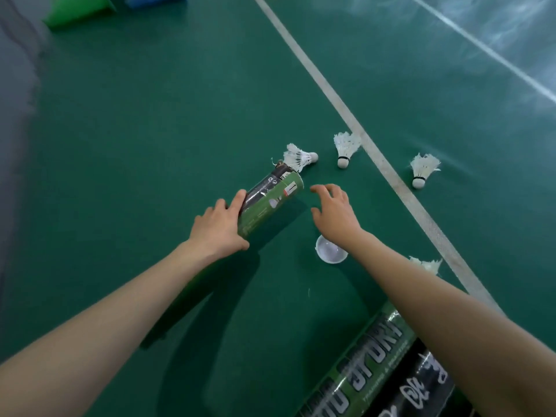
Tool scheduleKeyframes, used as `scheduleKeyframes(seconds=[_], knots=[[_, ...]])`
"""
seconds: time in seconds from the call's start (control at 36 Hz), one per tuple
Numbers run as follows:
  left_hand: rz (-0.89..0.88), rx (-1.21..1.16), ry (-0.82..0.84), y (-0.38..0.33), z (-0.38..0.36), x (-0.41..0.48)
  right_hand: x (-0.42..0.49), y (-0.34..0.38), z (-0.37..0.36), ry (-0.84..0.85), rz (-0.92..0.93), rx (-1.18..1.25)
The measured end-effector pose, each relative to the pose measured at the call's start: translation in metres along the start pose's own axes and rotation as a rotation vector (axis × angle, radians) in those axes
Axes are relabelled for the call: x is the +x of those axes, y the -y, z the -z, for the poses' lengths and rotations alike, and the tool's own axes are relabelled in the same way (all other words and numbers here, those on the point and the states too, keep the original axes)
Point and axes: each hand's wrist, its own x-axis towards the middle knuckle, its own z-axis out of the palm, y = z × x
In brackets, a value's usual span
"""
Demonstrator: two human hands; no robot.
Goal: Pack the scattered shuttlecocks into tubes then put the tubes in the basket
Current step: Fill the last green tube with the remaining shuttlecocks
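My left hand (221, 228) grips a green and black tube (267, 201), held tilted above the green court floor with its open end pointing away from me. Just beyond that end lies a white shuttlecock (299, 158) on its side. My right hand (334, 210) hovers to the right of the tube with fingers spread and relaxed, holding nothing. Two more shuttlecocks (346, 149) (422, 170) stand cork down further right, either side of the white line. Another shuttlecock (427, 264) peeks out behind my right forearm. A white tube cap (329, 251) lies under my right wrist.
Two more tubes (370, 368), one green and one black, lie at the bottom right under my right arm. A white court line (388, 173) runs diagonally across the floor. Green (78, 10) and blue (153, 0) objects sit at the far top left.
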Motion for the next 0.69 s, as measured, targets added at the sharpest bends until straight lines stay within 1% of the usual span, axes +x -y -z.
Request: scheduleKeyframes(seconds=[0.17,0.28,0.42,0.47,0.53,0.61,0.69], knots=[[0.051,-0.007,0.035,0.006,-0.011,0.022,0.051,0.022,0.002,-0.014,-0.034,-0.015],[0.09,-0.006,0.068,0.011,-0.02,0.027,0.076,0.026,0.004,0.026,-0.054,-0.065],[0.085,0.012,0.032,0.012,-0.024,0.028,0.094,0.022,0.001,0.117,-0.055,-0.11],[0.085,0.005,0.028,0.011,-0.024,0.028,0.093,0.018,-0.002,0.123,-0.067,-0.099],[0.085,0.005,0.02,0.01,-0.024,0.028,0.089,0.012,-0.006,0.072,-0.099,-0.068],[0.077,0.027,-0.003,0.009,-0.026,0.027,0.08,0.001,-0.012,-0.07,-0.133,0.013],[0.077,0.059,-0.023,0.007,-0.027,0.025,0.069,-0.009,-0.013,-0.18,-0.112,0.066]])
